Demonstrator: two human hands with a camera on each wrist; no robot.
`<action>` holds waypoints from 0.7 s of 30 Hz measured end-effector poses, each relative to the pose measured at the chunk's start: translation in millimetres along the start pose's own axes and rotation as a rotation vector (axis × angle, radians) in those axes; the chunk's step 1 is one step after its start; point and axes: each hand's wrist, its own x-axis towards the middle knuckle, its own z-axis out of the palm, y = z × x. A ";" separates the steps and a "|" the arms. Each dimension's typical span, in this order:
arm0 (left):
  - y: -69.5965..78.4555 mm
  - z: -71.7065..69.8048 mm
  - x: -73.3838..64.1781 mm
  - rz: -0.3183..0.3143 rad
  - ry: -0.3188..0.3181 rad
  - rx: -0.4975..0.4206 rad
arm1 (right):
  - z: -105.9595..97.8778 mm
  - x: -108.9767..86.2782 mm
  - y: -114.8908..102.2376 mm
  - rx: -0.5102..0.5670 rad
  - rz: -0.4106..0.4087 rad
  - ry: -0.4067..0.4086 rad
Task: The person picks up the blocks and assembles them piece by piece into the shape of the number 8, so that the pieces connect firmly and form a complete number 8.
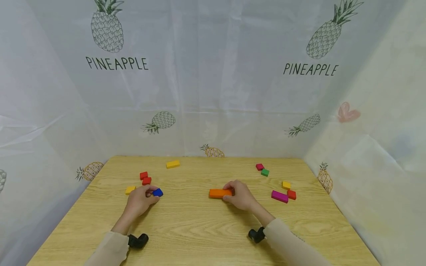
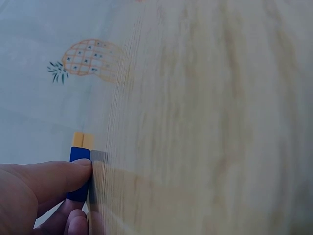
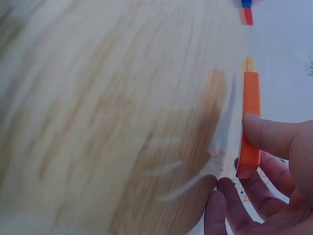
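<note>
On the left of the table, my left hand point(image 1: 139, 201) pinches a small blue block point(image 1: 158, 192) between thumb and fingers. The left wrist view shows the thumb across the blue block point(image 2: 78, 186), close to the tabletop. Near the middle, my right hand point(image 1: 242, 195) holds the right end of a long orange block point(image 1: 219, 193). In the right wrist view the thumb lies on one side of the orange block point(image 3: 251, 100), with fingers on the other. A yellow block point(image 1: 130, 190) lies just beyond the left hand, beside two red blocks point(image 1: 146, 181).
A long yellow block point(image 1: 173, 164) lies at the back. Toward the right are a crimson block point(image 1: 259, 167), a green block point(image 1: 264, 172), a yellow block point(image 1: 286, 185), a red block point(image 1: 291, 194) and a magenta block point(image 1: 280, 196). Pineapple-print curtains point(image 1: 213, 92) surround the wooden table point(image 1: 199, 232).
</note>
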 end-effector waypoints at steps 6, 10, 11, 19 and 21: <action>-1.4 -0.2 0.2 0.011 0.001 -0.007 | 4.2 0.6 -2.8 -0.003 -0.001 -0.003; 0.0 -0.8 0.9 0.010 -0.006 -0.007 | 5.6 0.4 -2.6 -0.002 0.009 -0.002; 0.2 -0.9 0.8 0.010 -0.008 -0.004 | 6.1 0.4 -2.6 -0.003 0.009 -0.003; 0.1 -1.4 0.0 -0.001 -0.010 0.002 | 8.8 1.4 -4.7 -0.003 -0.028 -0.003; 0.1 -1.3 0.1 0.005 -0.010 0.005 | 8.8 1.5 -5.2 -0.001 -0.034 -0.005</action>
